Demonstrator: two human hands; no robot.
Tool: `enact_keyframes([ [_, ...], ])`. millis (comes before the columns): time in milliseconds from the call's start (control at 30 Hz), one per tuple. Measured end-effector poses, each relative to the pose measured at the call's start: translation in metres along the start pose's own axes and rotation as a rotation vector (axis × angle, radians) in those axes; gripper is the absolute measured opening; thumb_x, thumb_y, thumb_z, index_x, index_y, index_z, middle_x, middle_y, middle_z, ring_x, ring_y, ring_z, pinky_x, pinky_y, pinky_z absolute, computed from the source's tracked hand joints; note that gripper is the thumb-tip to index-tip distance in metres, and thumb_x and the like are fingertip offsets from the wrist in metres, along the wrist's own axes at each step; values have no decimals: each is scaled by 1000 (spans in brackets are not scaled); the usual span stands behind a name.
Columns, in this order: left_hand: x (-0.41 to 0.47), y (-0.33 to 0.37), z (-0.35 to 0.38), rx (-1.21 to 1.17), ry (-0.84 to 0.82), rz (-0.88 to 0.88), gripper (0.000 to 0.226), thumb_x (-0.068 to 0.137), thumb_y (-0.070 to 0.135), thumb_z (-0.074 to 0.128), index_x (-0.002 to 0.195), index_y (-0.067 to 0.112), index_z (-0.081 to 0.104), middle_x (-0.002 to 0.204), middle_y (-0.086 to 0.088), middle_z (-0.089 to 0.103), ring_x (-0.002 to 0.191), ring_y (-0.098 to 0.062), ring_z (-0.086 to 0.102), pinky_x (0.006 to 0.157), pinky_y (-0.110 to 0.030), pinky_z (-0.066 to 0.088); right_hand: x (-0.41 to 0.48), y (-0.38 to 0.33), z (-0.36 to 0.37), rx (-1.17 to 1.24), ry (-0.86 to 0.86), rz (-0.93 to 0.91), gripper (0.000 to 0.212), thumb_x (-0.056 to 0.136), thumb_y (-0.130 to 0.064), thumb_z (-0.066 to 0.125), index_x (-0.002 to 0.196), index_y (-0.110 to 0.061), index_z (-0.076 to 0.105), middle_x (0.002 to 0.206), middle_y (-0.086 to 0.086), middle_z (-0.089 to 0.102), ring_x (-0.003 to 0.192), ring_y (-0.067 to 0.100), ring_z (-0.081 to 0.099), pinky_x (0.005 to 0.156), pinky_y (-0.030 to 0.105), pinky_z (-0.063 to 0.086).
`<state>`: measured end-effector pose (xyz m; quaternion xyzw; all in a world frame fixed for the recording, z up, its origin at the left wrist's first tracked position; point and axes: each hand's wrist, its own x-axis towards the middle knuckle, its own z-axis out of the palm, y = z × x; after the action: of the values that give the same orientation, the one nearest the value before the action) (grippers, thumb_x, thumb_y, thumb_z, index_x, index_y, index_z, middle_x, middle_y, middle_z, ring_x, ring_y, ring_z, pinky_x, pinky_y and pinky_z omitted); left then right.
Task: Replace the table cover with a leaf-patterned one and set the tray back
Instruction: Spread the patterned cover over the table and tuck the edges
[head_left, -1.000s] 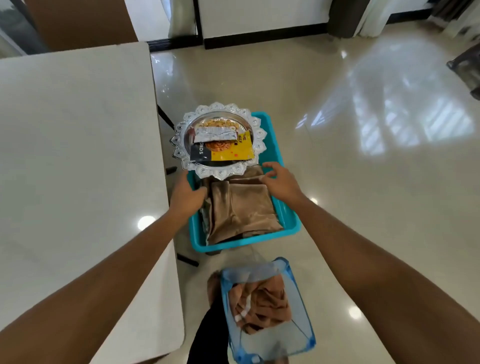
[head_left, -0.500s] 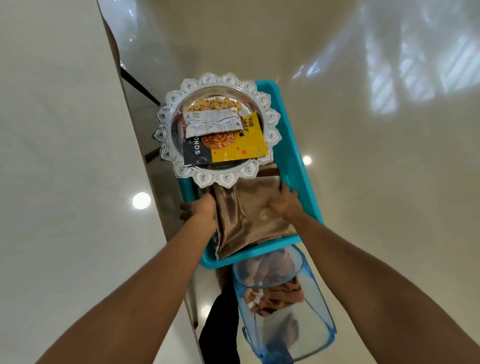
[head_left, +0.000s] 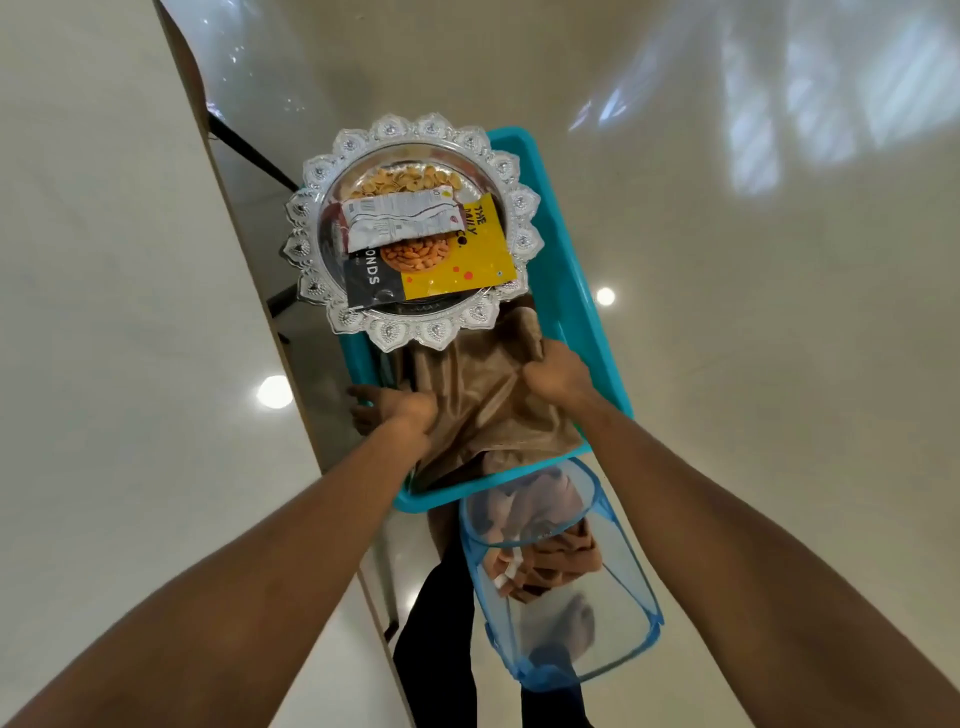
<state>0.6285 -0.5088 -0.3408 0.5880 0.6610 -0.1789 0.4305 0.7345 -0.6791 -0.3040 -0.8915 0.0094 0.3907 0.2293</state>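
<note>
Right hand (head_left: 556, 371) fists the brown cloth (head_left: 488, 415) mid-basket (head_left: 571, 312); left hand (head_left: 400, 413) at basket's left rim, grip unclear. Tray (head_left: 405, 130) rests on basket's far end, overlapping that cloth. Pulling the cloth could tip it and spill the packets (head_left: 457, 260).

floor (head_left: 727, 364) | blue mesh hamper (head_left: 613, 634) on it | teal bin (head_left: 587, 332) holds brown cloth (head_left: 483, 405), tray (head_left: 415, 332)
</note>
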Motion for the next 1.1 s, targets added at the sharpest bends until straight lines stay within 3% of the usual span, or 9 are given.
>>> enact_keyframes([
  [233,-2,9,-2,123,-54,-26,109,87,34,68,157,9,-11,165,-16,-8,153,-34,0,124,-48,6,-39,7,-45,121,56,-78,11,87,-9,53,84,-16,61,91,6,65,89,27,60,72,32,40],
  [433,-1,12,-1,138,-37,-105,104,87,41,59,157,9,-10,165,-17,-8,153,-31,-3,122,-44,-1,-66,42,-74,348,149,24,20,89,-10,55,102,-10,70,101,10,71,92,27,65,84,42,53],
  [600,-1,8,-2,52,-21,-65,110,84,36,66,157,10,-11,165,-15,-9,152,-34,0,124,-47,8,-81,66,-85,458,161,46,13,99,-16,52,100,-25,61,90,-4,64,81,14,61,65,24,47],
  [733,8,6,-6,-25,-37,-31,114,79,37,68,156,9,-11,165,-17,-1,151,-35,13,122,-48,19,-94,76,-80,469,181,17,8,101,-23,55,105,-23,61,96,-2,65,87,16,63,71,24,49],
  [800,22,1,-7,-55,-50,14,116,66,37,69,157,9,3,162,-17,18,145,-36,29,117,-50,29,-103,83,-75,475,207,8,15,101,-25,55,111,-20,64,100,1,67,89,18,64,77,27,51],
  [900,45,-7,-6,-139,14,148,95,53,33,66,142,12,41,140,-13,50,123,-35,55,102,-51,48,-115,84,-71,462,241,-31,19,99,-25,57,115,-17,66,100,0,66,84,13,61,72,22,47],
  [967,-12,-4,-25,-199,-25,204,73,64,29,68,132,10,51,128,-10,58,111,-30,59,97,-47,51,-125,82,-72,460,258,-75,14,98,-23,59,110,-19,65,95,-3,65,82,11,60,70,20,46],
  [1033,-57,-7,-35,-231,-180,263,38,85,21,66,121,12,57,117,-6,60,104,-23,57,92,-41,48,-134,76,-77,472,277,-112,11,97,-23,60,106,-20,66,95,-2,66,83,13,62,70,21,48],
  [1100,-96,-23,-49,-197,-309,383,21,95,17,59,116,18,61,110,-4,62,100,-20,58,86,-38,46,-150,72,-83,469,286,-174,15,96,-23,61,108,-18,68,99,1,69,85,16,64,72,24,50],
])
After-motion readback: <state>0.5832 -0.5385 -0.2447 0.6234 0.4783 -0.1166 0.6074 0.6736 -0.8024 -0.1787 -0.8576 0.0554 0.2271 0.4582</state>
